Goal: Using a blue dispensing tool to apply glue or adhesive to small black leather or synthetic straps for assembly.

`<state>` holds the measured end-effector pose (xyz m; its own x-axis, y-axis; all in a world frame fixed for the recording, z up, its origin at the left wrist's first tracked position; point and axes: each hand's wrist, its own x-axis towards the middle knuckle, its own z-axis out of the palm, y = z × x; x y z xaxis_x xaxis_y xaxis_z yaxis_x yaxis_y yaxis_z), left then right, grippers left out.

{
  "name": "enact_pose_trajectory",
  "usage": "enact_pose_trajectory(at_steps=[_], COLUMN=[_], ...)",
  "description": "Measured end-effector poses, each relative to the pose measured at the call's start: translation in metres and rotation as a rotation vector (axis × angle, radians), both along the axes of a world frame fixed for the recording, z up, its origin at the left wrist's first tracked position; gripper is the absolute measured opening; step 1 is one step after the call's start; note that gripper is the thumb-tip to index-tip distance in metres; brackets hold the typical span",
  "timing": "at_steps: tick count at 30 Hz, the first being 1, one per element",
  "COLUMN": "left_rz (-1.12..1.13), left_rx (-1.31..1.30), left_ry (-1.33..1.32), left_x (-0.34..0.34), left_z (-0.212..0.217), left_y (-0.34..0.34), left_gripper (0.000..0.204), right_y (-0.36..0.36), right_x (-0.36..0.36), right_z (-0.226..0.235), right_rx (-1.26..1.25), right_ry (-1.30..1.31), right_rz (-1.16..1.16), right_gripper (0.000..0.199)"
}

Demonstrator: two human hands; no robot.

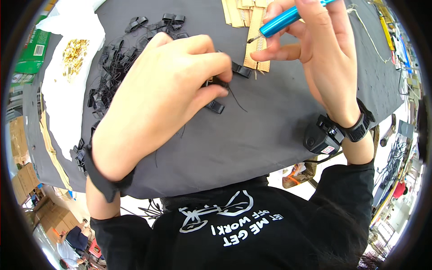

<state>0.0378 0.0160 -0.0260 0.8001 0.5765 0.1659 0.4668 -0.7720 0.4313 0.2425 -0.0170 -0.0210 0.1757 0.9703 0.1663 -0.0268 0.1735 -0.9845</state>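
My left hand (164,81) is closed in a pinch over the grey table cover, thumb against the bent fingers. It grips a small black strap loop (216,106), whose ends stick out below and to the right with a loose thread. A glint of gold metal shows between the fingertips. Raised at the upper right, my right hand (326,58) holds a slim tool with a shiny blue handle (282,21) and a thin dark tip pointing down left. Under that tip lie tan zipper strips (257,51) with metal teeth.
Black strap loops with tangled threads (112,60) are heaped left of my left hand. Farther left, a white plastic sheet (67,101) bears small gold metal pieces (75,56). A long tan zipper (50,144) lies along the left edge. A small black camera (320,136) is strapped at my right wrist.
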Motion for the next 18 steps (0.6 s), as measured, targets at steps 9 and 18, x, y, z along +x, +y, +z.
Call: enact_pose_trajectory(at_steps=[9,18], left_rz=[0.018,0.118], left_rx=[-0.288,-0.126], left_ry=[-0.067,-0.033], left_x=[-0.018,-0.012], left_z=[0.008,0.006], left_y=[0.01,0.008], left_gripper=[0.017,0.029], right_y=[0.001,-0.003], right_x=[0.011,0.008], right_z=[0.003,0.007], right_rx=[0.049,-0.06], right_ry=[-0.014,0.046], right_rz=[0.094,0.161], right_gripper=[0.025,0.024])
